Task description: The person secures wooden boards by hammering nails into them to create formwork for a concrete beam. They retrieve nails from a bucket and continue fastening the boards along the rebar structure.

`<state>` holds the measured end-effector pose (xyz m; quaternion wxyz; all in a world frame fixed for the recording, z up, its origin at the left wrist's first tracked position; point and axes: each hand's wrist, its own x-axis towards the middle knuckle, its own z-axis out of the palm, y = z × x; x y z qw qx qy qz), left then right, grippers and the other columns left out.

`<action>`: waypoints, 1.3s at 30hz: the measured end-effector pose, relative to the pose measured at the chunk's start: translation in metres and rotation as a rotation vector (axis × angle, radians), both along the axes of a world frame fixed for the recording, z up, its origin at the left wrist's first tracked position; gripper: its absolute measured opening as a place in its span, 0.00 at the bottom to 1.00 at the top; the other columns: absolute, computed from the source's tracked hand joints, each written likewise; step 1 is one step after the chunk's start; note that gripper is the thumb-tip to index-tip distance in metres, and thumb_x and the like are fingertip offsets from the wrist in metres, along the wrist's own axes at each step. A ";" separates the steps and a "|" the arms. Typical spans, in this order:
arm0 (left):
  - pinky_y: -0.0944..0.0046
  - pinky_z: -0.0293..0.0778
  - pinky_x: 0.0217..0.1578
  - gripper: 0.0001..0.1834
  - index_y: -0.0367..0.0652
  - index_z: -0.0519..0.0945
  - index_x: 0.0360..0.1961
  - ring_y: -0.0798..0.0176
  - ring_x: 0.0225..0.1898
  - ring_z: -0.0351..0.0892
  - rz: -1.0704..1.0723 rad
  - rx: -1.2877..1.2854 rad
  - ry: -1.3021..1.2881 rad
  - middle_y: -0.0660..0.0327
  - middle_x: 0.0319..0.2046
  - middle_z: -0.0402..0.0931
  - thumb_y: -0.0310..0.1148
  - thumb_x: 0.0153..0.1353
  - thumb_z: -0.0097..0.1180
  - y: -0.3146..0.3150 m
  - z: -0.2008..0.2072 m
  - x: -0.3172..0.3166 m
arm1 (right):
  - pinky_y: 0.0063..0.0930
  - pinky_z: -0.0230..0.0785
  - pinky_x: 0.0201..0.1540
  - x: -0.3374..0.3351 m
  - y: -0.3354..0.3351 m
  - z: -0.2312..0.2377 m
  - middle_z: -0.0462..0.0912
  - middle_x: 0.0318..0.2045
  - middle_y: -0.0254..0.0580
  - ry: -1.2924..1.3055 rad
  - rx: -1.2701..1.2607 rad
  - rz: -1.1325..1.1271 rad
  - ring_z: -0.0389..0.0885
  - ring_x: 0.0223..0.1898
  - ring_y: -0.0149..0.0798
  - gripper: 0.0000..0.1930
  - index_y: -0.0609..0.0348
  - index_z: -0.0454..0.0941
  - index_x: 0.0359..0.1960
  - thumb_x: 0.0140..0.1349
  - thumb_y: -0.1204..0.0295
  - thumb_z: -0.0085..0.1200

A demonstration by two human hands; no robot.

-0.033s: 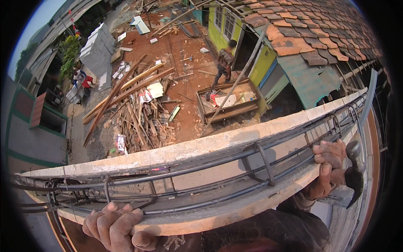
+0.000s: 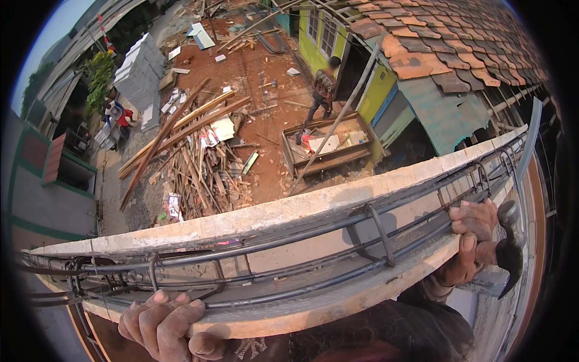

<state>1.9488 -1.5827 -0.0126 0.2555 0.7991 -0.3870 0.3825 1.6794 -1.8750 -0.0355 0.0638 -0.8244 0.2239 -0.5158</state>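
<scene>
My left hand (image 2: 163, 326) is closed over the edge of the near wooden board (image 2: 283, 323), fingers on its inner side and thumb outside. Towards the right end of that board, my right hand (image 2: 470, 244) is wrapped round a hammer (image 2: 512, 247). The hammer's dark metal head sticks out past the hand, while its handle is mostly hidden. The fingertips of that hand rest by the steel bars. A cage of steel reinforcing bars (image 2: 313, 232) with bent stirrups (image 2: 381, 235) lies between the near board and the pale far board (image 2: 271, 217).
Far below lie a pile of timber scraps (image 2: 202, 169) and an open wooden cabinet (image 2: 329, 160) on red soil. A person (image 2: 322, 90) stands beside it; another person in red (image 2: 123, 114) is near stacked grey blocks (image 2: 140, 72). A tiled roof (image 2: 452, 42) rises at right.
</scene>
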 end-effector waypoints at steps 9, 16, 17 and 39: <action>0.47 0.67 0.53 0.29 0.43 0.80 0.27 0.51 0.37 0.76 0.015 0.030 0.018 0.57 0.23 0.76 0.51 0.78 0.38 0.002 -0.001 0.000 | 0.56 0.58 0.72 0.028 0.010 -0.005 0.88 0.33 0.51 -0.191 0.032 0.023 0.83 0.44 0.48 0.12 0.63 0.81 0.31 0.59 0.67 0.51; 0.50 0.68 0.54 0.31 0.45 0.82 0.29 0.53 0.37 0.77 -0.025 0.095 0.030 0.60 0.22 0.78 0.55 0.80 0.39 0.008 0.004 0.001 | 0.57 0.54 0.73 0.027 0.014 -0.003 0.87 0.36 0.48 -0.109 -0.006 -0.026 0.81 0.49 0.48 0.11 0.62 0.76 0.34 0.66 0.70 0.42; 0.50 0.68 0.54 0.31 0.46 0.82 0.29 0.53 0.37 0.77 -0.036 0.115 0.025 0.60 0.22 0.78 0.56 0.80 0.39 0.010 0.004 0.002 | 0.57 0.54 0.73 0.026 0.013 -0.003 0.87 0.36 0.48 -0.104 -0.008 -0.023 0.81 0.49 0.48 0.11 0.62 0.76 0.34 0.66 0.70 0.42; 0.53 0.66 0.53 0.33 0.52 0.83 0.29 0.57 0.35 0.77 -0.044 0.047 -0.025 0.65 0.22 0.78 0.61 0.80 0.38 0.007 -0.003 0.007 | 0.55 0.57 0.71 0.029 0.014 0.004 0.88 0.35 0.49 -0.094 -0.018 -0.015 0.82 0.46 0.47 0.13 0.63 0.80 0.32 0.66 0.67 0.47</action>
